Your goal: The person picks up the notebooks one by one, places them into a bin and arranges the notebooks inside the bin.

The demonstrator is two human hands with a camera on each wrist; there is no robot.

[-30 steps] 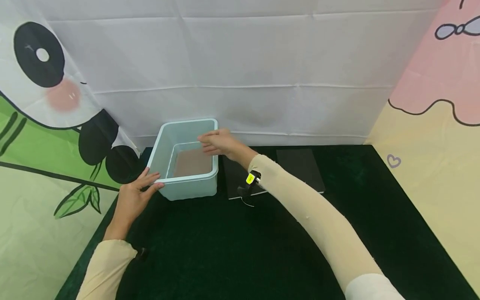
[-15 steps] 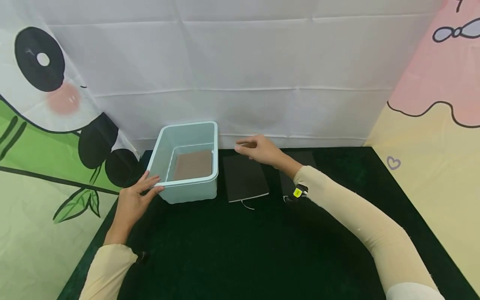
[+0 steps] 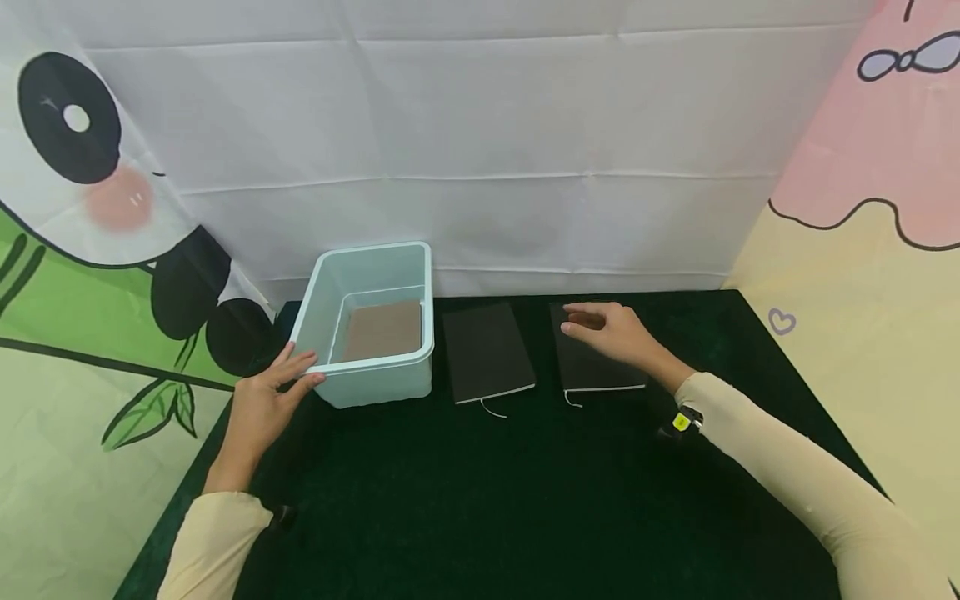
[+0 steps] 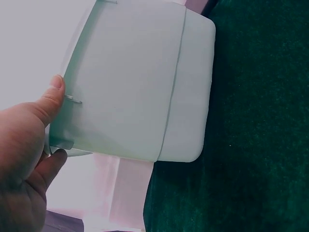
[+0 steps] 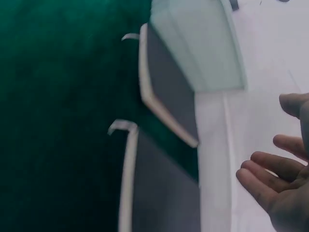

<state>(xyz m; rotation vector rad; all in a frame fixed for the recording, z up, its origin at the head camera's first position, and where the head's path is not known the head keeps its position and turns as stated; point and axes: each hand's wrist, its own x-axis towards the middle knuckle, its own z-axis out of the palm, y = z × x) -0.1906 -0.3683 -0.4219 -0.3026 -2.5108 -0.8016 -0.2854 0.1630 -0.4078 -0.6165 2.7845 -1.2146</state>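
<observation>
A light blue plastic bin point(image 3: 379, 382) stands at the left of the table, with a flat brown-grey rectangle point(image 3: 384, 330) on its floor. My left hand point(image 3: 264, 406) grips the bin's near left corner, thumb along the front rim and fingers around the side, as the left wrist view also shows. Two black notebooks lie to the right of the bin: one close by point(image 3: 489, 352), and a farther notebook point(image 3: 600, 367) partly hidden by my right hand point(image 3: 617, 333). That hand is over the farther notebook, fingers loosely bent and holding nothing.
Dark green cloth point(image 3: 480, 500) covers the table. A white fabric backdrop point(image 3: 480, 150) rises right behind the bin and notebooks. Printed cartoon panels stand at the left and right sides. Ribbon markers point(image 3: 572, 400) stick out from the notebooks' near edges.
My right hand has moved right, from over the bin's right rim, past the nearer notebook, to above the farther one. The left hand has stayed at the bin's corner.
</observation>
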